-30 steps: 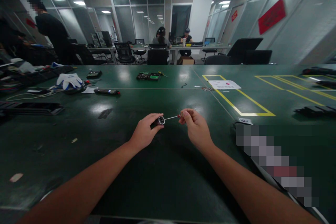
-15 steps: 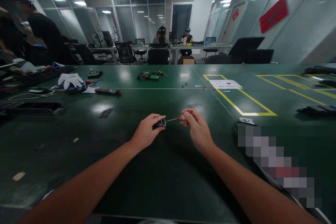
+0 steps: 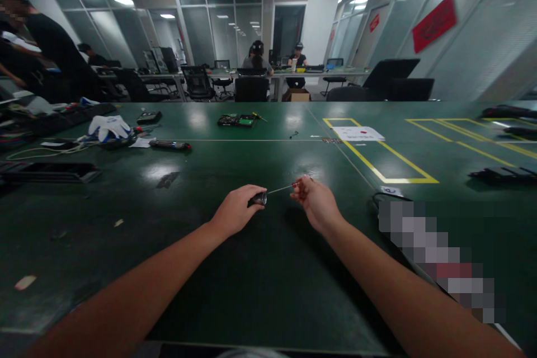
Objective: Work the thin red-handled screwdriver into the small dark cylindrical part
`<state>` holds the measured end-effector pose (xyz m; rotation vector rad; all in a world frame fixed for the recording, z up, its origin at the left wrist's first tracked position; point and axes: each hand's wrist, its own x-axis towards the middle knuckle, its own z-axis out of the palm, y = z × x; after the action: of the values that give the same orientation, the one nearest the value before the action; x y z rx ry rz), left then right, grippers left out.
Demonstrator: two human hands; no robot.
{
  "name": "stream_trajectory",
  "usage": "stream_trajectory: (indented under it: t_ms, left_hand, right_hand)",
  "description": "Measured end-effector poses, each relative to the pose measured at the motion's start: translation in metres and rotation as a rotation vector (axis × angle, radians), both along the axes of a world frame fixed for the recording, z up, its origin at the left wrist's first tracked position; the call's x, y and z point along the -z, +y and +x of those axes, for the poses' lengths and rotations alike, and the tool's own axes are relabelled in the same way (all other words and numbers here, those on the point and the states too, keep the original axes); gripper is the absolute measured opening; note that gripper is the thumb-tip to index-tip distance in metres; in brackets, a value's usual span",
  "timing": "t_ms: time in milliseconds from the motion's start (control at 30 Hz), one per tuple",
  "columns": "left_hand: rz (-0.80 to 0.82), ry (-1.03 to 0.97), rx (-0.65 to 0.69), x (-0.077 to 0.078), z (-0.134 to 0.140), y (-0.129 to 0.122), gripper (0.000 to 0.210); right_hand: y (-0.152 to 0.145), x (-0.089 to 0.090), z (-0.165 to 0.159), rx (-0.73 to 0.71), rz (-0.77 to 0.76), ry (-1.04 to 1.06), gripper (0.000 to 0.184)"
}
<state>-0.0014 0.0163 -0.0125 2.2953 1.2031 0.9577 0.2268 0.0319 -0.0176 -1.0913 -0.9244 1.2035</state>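
Note:
My left hand (image 3: 237, 210) is closed around a short dark cylinder (image 3: 260, 198) with a pale metallic rim, its round end turned to the right. It looks like a small flashlight or tube; the rest is hidden by my fingers. In my right hand (image 3: 316, 201) is a thin screwdriver (image 3: 282, 188), pinched near its reddish handle. The shaft slopes down leftward, and its tip is close to the cylinder's rim; whether they touch I cannot tell. Both hands are held over the green tabletop (image 3: 251, 274).
White-and-blue gloves (image 3: 109, 127) lie at the left near a dark pen-shaped tool (image 3: 170, 145). Green circuit boards (image 3: 237, 120) sit farther back. A white paper (image 3: 358, 133) lies across a yellow tape outline (image 3: 409, 180). A blurred-out long object (image 3: 432, 251) is at the right.
My right hand has turned and the screwdriver's handle end has risen, so the shaft slants more steeply. The cylinder has tilted slightly in my left hand. The view has shifted a little.

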Motion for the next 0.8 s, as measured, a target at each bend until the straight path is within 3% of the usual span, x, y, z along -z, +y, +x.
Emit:
stream_trajectory:
  t_ms: [200,800]
  left_hand:
    - [-0.014,-0.037,-0.025,0.000,0.001,-0.003,0.040]
    - [-0.010,-0.170,-0.128,0.005,-0.005,0.000,0.039]
  right_hand:
    - [-0.008,-0.002,-0.010,0.036,0.060,-0.012,0.030]
    - [-0.021,-0.019,-0.015,-0.076,0.295,-0.256,0.030]
